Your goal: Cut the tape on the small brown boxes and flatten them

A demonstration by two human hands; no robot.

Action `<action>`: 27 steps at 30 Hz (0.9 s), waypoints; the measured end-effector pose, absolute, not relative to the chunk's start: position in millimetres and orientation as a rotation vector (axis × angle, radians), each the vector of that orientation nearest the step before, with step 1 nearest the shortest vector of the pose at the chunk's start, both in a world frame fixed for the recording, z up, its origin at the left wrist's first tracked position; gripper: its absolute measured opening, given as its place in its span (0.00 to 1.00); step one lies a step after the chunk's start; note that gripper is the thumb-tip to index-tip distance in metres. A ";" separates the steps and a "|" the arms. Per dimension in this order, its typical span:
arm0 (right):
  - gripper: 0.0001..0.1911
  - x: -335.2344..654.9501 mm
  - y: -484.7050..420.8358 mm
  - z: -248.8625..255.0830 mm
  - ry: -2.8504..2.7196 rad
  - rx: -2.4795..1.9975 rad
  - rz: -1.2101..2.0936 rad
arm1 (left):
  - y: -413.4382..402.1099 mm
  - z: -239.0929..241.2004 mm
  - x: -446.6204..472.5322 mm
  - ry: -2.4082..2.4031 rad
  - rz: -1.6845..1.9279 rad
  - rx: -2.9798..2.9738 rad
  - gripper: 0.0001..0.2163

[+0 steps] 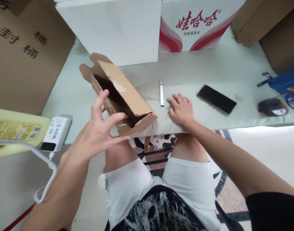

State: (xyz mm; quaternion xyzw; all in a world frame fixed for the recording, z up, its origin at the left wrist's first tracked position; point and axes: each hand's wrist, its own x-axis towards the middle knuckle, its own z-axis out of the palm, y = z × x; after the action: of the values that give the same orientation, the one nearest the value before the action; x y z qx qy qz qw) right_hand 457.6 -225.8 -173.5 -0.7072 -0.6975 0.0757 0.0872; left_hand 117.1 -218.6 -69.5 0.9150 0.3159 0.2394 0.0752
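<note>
A small brown cardboard box lies open at the table's front edge, its flaps raised at the far end. My left hand is at its near side with fingers spread, thumb under the near corner and fingertips touching the box's open edge. My right hand rests flat on the table to the right of the box, fingers stretched out, holding nothing. Just beyond its fingertips lies a white pen-like tool.
A black phone lies right of my right hand, a dark mouse and blue container farther right. Large cartons and a white-and-red box line the back. A white power bank and yellow jug sit left.
</note>
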 end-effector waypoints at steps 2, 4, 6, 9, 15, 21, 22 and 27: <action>0.28 457.6 -225.7 -173.0 -2.064 -2.098 0.245 | -212.8 -70.7 114.6 0.924 0.839 2.750 0.20; 0.28 457.7 -225.7 -172.4 -2.060 -2.099 0.249 | -207.3 -72.4 112.7 0.909 0.968 2.781 0.22; 0.28 457.6 -225.8 -171.9 -2.058 -2.102 0.248 | -204.8 -74.3 112.9 0.903 1.051 2.810 0.25; 0.28 457.3 -225.9 -171.6 -2.055 -2.107 0.252 | -208.8 -75.4 118.8 0.881 1.138 2.773 0.25; 0.27 456.8 -226.1 -172.4 -2.056 -2.105 0.235 | -219.6 -68.4 132.7 0.864 1.311 2.569 0.24; 0.27 457.5 -226.0 -172.5 -2.055 -2.104 0.263 | -225.8 -65.1 138.1 0.860 1.110 2.591 0.18; 0.27 457.6 -226.0 -172.4 -2.053 -2.105 0.267 | -228.2 -64.7 140.3 0.898 1.093 2.575 0.17; 0.28 458.3 -225.9 -171.9 -2.054 -2.103 0.261 | -238.0 -57.1 151.1 1.065 1.019 2.532 0.07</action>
State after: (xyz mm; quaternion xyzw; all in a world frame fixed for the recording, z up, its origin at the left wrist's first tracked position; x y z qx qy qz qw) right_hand 458.3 -225.9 -171.9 -0.7093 -0.6929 0.0881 0.0951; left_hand 151.1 -238.0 -57.1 0.8594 0.3616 0.3458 0.1057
